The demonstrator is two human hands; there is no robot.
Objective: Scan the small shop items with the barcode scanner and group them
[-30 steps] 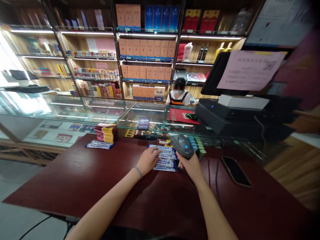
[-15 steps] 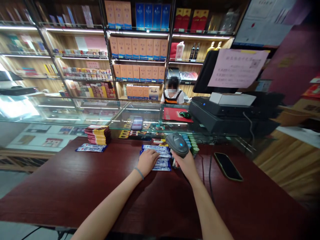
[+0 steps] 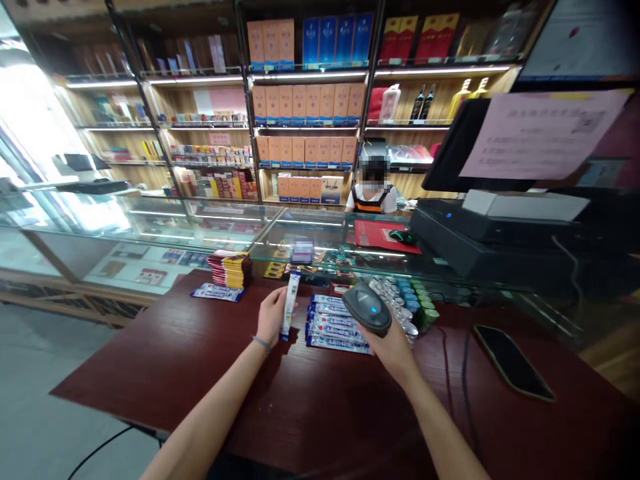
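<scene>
While the left hand [image 3: 271,317] pinches one blue-and-white packet [image 3: 291,303] nearly upright between closed fingers — just left of the row of like packets [image 3: 333,327] — the right hand [image 3: 393,347] grips a dark scanner [image 3: 367,308], its fingers curled and partly hidden beneath it. Bare counter [image 3: 200,373] stretches from the left forearm to the left edge; the glass case [image 3: 220,230] bounds the back, and a phone [image 3: 514,363] lies toward the right edge, well apart from the scanner.
</scene>
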